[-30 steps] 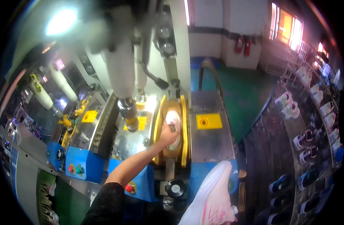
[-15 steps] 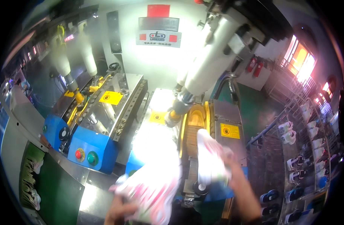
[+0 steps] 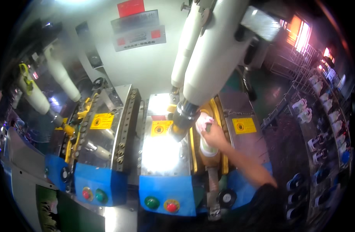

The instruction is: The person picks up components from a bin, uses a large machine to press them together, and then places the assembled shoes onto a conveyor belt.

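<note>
My right hand [image 3: 215, 135] reaches in from the lower right, its fingers closed round the top of a white and pink shoe [image 3: 208, 149]. That shoe sits lengthwise in the slot of a pressing machine, between two yellow-edged side pads [image 3: 224, 159]. Close above its far end hangs a metal press head [image 3: 186, 113] on a thick white cylinder [image 3: 208, 65], hiding part of the shoe. My left hand is out of the picture.
Blue panels with a green button [image 3: 152, 202] and a red button [image 3: 171, 206] front the machine. A similar station with a yellow warning label [image 3: 102, 121] stands to the left. Racks of shoes [image 3: 318, 156] line the right side. A black round knob [image 3: 226, 198] sits below the slot.
My right hand has brought its shoe forward and down into the machine's slot. My left hand and the shoe it held have gone out of view. The view itself has shifted.
</note>
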Demonstrator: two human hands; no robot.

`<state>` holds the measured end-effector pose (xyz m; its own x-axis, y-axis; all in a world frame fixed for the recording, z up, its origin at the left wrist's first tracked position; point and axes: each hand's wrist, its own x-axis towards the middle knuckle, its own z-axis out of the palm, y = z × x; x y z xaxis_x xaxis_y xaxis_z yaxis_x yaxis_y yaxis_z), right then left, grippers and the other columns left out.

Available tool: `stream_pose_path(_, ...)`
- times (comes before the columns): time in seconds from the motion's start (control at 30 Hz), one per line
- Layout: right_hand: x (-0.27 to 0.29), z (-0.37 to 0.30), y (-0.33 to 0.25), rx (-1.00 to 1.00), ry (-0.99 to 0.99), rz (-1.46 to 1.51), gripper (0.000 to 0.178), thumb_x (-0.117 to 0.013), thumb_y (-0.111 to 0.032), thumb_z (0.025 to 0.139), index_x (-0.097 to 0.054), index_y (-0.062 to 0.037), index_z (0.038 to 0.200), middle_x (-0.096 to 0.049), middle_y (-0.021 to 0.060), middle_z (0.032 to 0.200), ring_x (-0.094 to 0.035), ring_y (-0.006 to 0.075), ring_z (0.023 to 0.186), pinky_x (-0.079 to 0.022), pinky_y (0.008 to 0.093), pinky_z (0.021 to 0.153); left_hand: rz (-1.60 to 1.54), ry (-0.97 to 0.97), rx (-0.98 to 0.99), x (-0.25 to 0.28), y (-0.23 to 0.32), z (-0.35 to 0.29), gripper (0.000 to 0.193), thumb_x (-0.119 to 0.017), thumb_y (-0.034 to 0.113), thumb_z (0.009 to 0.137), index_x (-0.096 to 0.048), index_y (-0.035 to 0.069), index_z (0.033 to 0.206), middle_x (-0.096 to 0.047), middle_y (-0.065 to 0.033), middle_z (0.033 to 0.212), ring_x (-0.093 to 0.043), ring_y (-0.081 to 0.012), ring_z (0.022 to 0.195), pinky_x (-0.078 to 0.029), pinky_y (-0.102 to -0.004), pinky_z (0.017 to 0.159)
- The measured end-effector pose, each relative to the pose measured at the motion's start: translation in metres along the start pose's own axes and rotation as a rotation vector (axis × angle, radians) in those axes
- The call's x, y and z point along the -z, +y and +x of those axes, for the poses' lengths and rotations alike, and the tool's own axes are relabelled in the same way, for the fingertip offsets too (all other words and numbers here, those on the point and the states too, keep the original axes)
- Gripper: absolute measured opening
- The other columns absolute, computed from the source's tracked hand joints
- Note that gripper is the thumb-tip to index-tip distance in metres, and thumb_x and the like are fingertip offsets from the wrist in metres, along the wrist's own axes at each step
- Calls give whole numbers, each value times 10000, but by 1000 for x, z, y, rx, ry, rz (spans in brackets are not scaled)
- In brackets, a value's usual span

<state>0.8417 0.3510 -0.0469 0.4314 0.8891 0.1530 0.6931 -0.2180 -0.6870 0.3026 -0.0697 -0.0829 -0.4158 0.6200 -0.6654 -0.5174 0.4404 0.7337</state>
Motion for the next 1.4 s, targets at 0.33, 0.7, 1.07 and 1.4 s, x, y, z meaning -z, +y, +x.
stream_pose_path(0.33,-23,-22,16,-59,123,-68,595,-628,-331,785,-443,67,1186,-553,295,1068,-546,436,1000,-448,449,876,67,-80,126,-111,28,53,191,-564,195,876,-548,71,1021,-591,-78,954,-576,-204,884,-500,-337,756)
stream_pose_path(0.7,72,-173,-59,-192,-9,-131,392,-593,-289,829,-518,21,1056,-558,179,963,-552,337,896,-445,411,792,211,-36,156,-95,52,64,334,-527,122,870,-507,-41,1160,-591,-132,1044,-595,-239,944,-516,-352,801)
stream_pose_path(1.07,38,-179,-54,883,-673,-142,402,-608,-233,736,-512,-21,1064,-519,132,939,-544,299,874,-463,385,741,214,-67,175,-117,63,63,288,-539,91,869,-508,-16,1134,-595,-137,1055,-609,-258,920,-534,-376,762)
stream_pose_path(1.4,-55,-219,-223,816,-120,226,521,-645,-236,781,-487,-6,1221,-415,233,1335,-381,388,1262,-262,531,1065,158,-173,181,-82,57,105,463,-565,60,849,-402,15,1280,-555,-146,1164,-576,-281,1041,-519,-389,852)
